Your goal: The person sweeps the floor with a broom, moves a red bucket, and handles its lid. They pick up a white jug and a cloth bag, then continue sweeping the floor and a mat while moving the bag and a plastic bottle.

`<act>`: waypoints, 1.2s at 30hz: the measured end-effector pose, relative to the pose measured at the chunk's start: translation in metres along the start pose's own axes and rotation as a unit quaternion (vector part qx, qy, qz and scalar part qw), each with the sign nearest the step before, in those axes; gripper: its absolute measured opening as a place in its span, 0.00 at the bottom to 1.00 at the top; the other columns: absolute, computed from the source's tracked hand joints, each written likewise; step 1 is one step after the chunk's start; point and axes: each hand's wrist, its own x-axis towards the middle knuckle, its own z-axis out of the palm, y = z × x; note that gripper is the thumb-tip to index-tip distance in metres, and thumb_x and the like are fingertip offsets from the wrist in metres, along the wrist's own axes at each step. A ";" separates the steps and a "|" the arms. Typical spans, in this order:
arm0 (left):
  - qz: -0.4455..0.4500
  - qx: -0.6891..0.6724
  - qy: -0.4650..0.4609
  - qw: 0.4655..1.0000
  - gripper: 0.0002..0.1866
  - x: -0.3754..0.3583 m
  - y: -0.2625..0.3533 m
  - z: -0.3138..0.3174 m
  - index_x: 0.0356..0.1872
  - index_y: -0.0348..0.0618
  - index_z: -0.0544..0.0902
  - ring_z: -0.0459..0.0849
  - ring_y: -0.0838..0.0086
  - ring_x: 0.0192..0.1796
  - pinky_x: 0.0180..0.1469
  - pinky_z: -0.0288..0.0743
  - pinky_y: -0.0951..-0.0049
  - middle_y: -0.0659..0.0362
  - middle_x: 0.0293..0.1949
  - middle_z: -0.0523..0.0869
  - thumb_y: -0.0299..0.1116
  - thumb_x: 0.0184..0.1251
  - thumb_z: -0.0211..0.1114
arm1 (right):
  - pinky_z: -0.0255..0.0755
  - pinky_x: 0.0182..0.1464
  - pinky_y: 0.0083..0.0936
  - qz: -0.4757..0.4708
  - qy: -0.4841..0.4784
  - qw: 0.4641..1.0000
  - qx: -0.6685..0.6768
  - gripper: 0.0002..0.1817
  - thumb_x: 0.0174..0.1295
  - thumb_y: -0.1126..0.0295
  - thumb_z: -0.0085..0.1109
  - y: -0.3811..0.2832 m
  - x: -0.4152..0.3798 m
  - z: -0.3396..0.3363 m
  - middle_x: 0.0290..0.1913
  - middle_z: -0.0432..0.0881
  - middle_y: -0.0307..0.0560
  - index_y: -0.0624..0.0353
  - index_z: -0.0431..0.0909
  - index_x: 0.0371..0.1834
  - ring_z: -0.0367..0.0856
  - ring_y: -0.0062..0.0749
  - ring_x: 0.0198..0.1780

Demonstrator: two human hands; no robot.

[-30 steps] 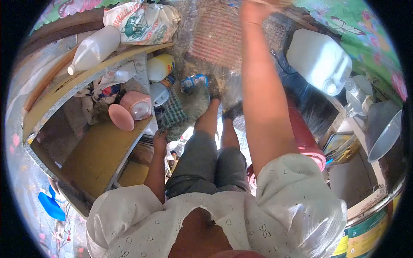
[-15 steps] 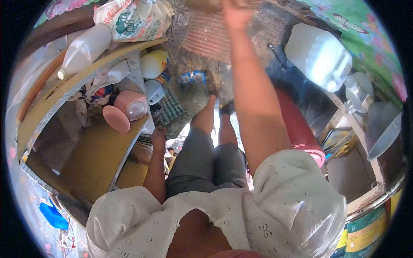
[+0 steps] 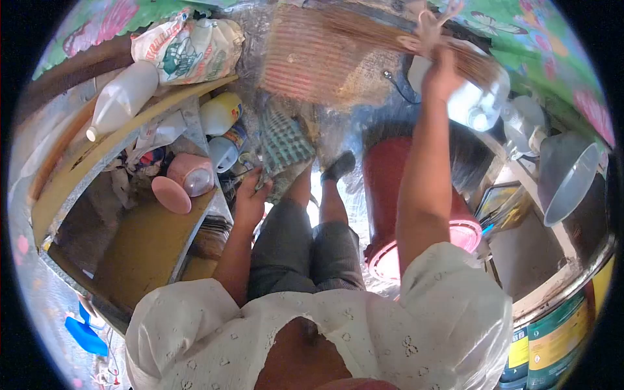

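Note:
My right hand [image 3: 443,78] is wrapped round a short brown bristle broom [image 3: 374,32] at the top right. A pale tie hangs about the broom's middle, blurred by motion. The broom lies across the view, over a striped woven mat [image 3: 302,62] and the large white jug [image 3: 478,107]. On the left, in front of the shelf, my left hand [image 3: 250,198] is closed on the edge of a green checked cloth [image 3: 285,143], which hangs by my knee. Part of the grip is hidden by the cloth.
A wooden shelf [image 3: 146,237] on the left holds a pink container [image 3: 188,175], a white bottle [image 3: 123,97] and a yellow bottle [image 3: 221,114]. A printed sack [image 3: 188,52] sits at its far end. A red bucket [image 3: 383,175] and a grey funnel-like vessel [image 3: 569,175] stand on the right.
My right hand has swung right and nearer with the broom, which now shows more fully. My left hand has risen slightly, and the checked cloth has moved right and up.

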 end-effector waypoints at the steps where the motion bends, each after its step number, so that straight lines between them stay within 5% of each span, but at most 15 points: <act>1: 0.001 -0.039 -0.008 0.999 0.21 0.000 0.010 0.000 0.51 0.33 0.70 0.71 0.68 0.52 0.55 0.60 0.73 0.51 0.49 0.75 0.28 0.56 0.57 | 0.68 0.38 0.25 0.025 0.030 0.999 0.024 0.10 0.49 0.71 0.55 0.001 -0.006 0.013 0.32 0.78 0.44 0.67 0.74 0.32 0.75 0.32 0.32; 3: 0.012 -0.052 -0.027 0.998 0.21 0.005 0.020 -0.002 0.52 0.33 0.70 0.71 0.68 0.52 0.55 0.61 0.73 0.52 0.49 0.75 0.27 0.55 0.57 | 0.67 0.34 0.24 0.121 -0.153 0.975 -0.110 0.11 0.44 0.71 0.57 0.043 -0.013 -0.012 0.29 0.77 0.42 0.65 0.74 0.31 0.74 0.27 0.30; 6: 0.022 -0.054 -0.060 0.997 0.22 0.009 0.058 -0.012 0.53 0.33 0.69 0.71 0.70 0.51 0.54 0.61 0.75 0.52 0.49 0.75 0.25 0.53 0.55 | 0.65 0.30 0.21 0.242 -0.145 0.959 -0.036 0.10 0.41 0.72 0.57 -0.027 -0.014 -0.045 0.25 0.75 0.40 0.63 0.73 0.28 0.72 0.25 0.27; 8: 0.023 -0.042 -0.080 0.996 0.23 0.012 0.072 -0.015 0.53 0.33 0.69 0.71 0.70 0.51 0.54 0.62 0.76 0.53 0.49 0.75 0.23 0.52 0.54 | 0.66 0.29 0.20 0.222 -0.152 0.961 -0.065 0.08 0.41 0.72 0.55 -0.070 -0.005 -0.077 0.23 0.72 0.38 0.62 0.72 0.25 0.71 0.25 0.25; 11: -0.008 -0.088 -0.036 0.995 0.23 0.018 0.076 -0.018 0.52 0.34 0.70 0.72 0.73 0.49 0.52 0.63 0.76 0.54 0.47 0.75 0.21 0.49 0.54 | 0.70 0.32 0.24 0.153 0.007 0.979 0.131 0.09 0.39 0.79 0.58 -0.101 0.008 -0.096 0.26 0.76 0.44 0.64 0.73 0.27 0.73 0.27 0.27; 14: -0.037 -0.291 -0.027 0.956 0.24 0.017 0.083 -0.022 0.53 0.33 0.69 0.73 0.73 0.48 0.50 0.65 0.78 0.55 0.47 0.75 0.21 0.50 0.49 | 0.70 0.38 0.25 0.152 0.101 0.982 0.056 0.11 0.40 0.81 0.60 -0.045 -0.004 -0.102 0.30 0.76 0.43 0.65 0.72 0.30 0.74 0.28 0.31; 16: -0.016 -0.266 -0.007 0.964 0.24 0.015 0.084 -0.026 0.53 0.33 0.69 0.73 0.73 0.48 0.50 0.65 0.78 0.54 0.47 0.75 0.21 0.50 0.49 | 0.68 0.46 0.24 0.062 0.087 0.994 0.037 0.18 0.41 0.77 0.62 -0.003 -0.058 -0.089 0.39 0.76 0.43 0.65 0.71 0.39 0.73 0.27 0.40; 18: -0.004 -0.255 0.030 0.967 0.23 0.019 0.066 -0.037 0.54 0.33 0.68 0.74 0.73 0.48 0.51 0.65 0.77 0.54 0.47 0.75 0.21 0.52 0.49 | 0.64 0.51 0.28 0.100 -0.114 0.976 -0.154 0.29 0.39 0.79 0.62 0.008 -0.100 -0.107 0.43 0.73 0.44 0.65 0.65 0.49 0.71 0.32 0.43; 19: -0.005 -0.253 0.029 0.967 0.23 0.020 0.057 -0.041 0.54 0.33 0.68 0.74 0.73 0.48 0.51 0.65 0.77 0.54 0.47 0.75 0.21 0.52 0.49 | 0.65 0.49 0.30 0.232 -0.076 0.969 -0.044 0.24 0.38 0.79 0.62 0.005 -0.115 -0.114 0.40 0.74 0.45 0.64 0.68 0.43 0.72 0.32 0.40; 23: -0.046 -0.276 0.080 0.957 0.19 0.025 0.055 -0.053 0.51 0.30 0.70 0.74 0.75 0.46 0.48 0.66 0.79 0.55 0.45 0.77 0.24 0.55 0.51 | 0.72 0.43 0.29 0.027 0.075 0.993 -0.083 0.17 0.40 0.81 0.62 -0.066 -0.048 -0.142 0.35 0.76 0.45 0.65 0.73 0.37 0.75 0.31 0.35; 25: -0.090 -0.189 0.117 0.971 0.19 0.023 0.055 -0.056 0.51 0.31 0.71 0.74 0.76 0.44 0.47 0.66 0.79 0.56 0.43 0.78 0.25 0.56 0.52 | 0.72 0.42 0.27 0.047 0.132 0.969 0.202 0.17 0.40 0.80 0.62 -0.102 -0.013 -0.130 0.36 0.76 0.45 0.66 0.73 0.38 0.75 0.30 0.34; 27: -0.102 -0.189 0.137 0.967 0.18 0.023 0.057 -0.052 0.50 0.32 0.72 0.74 0.77 0.43 0.46 0.65 0.80 0.58 0.41 0.78 0.26 0.56 0.53 | 0.70 0.44 0.29 0.049 0.222 0.971 0.075 0.18 0.42 0.77 0.62 -0.070 0.012 -0.117 0.38 0.77 0.48 0.67 0.72 0.40 0.75 0.33 0.36; 30: -0.131 -0.197 0.148 0.960 0.16 0.028 0.043 -0.053 0.47 0.34 0.74 0.73 0.78 0.41 0.45 0.64 0.81 0.59 0.39 0.79 0.27 0.56 0.55 | 0.57 0.58 0.32 0.127 0.146 0.974 -0.117 0.26 0.45 0.69 0.63 0.000 -0.026 -0.065 0.50 0.71 0.52 0.70 0.68 0.47 0.67 0.40 0.53; 33: -0.111 -0.189 0.115 0.969 0.13 0.036 0.048 -0.055 0.42 0.36 0.77 0.73 0.79 0.41 0.45 0.63 0.82 0.60 0.37 0.79 0.29 0.56 0.58 | 0.61 0.55 0.28 0.192 -0.090 0.977 0.007 0.33 0.38 0.77 0.62 0.021 -0.088 -0.056 0.47 0.71 0.50 0.70 0.62 0.52 0.69 0.33 0.50; 36: -0.066 -0.141 0.078 0.985 0.12 0.049 0.065 -0.059 0.40 0.36 0.77 0.73 0.78 0.41 0.44 0.63 0.80 0.60 0.37 0.79 0.31 0.55 0.59 | 0.68 0.43 0.24 0.199 -0.044 0.979 0.015 0.15 0.38 0.82 0.59 -0.064 -0.095 -0.068 0.31 0.76 0.42 0.61 0.71 0.32 0.74 0.29 0.36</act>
